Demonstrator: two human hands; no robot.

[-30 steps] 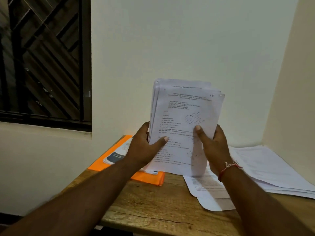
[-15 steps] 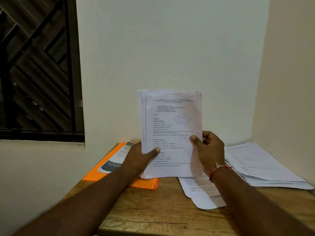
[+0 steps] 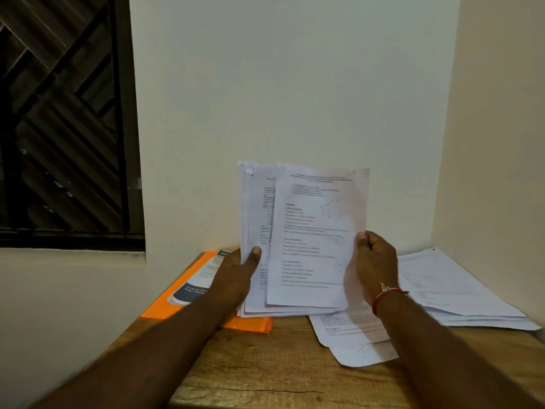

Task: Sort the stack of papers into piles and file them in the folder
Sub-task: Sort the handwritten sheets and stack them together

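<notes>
head | both forearms reach forward over table (image 3: 265,364) | left hand (image 3: 236,276) grips paper stack (image 3: 253,231) upright, thumb in front | right hand (image 3: 374,261) pinches front sheet (image 3: 315,237) at right edge | orange folder (image 3: 165,302) on table behind left hand

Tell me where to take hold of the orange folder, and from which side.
Probably its near right corner, coming from the front. The orange folder lies flat on the wooden table, and that corner is bare; a stack of leaflets covers its far part. Both hands are busy: the left hand holds the paper stack, the right hand pinches the front sheet.
</notes>
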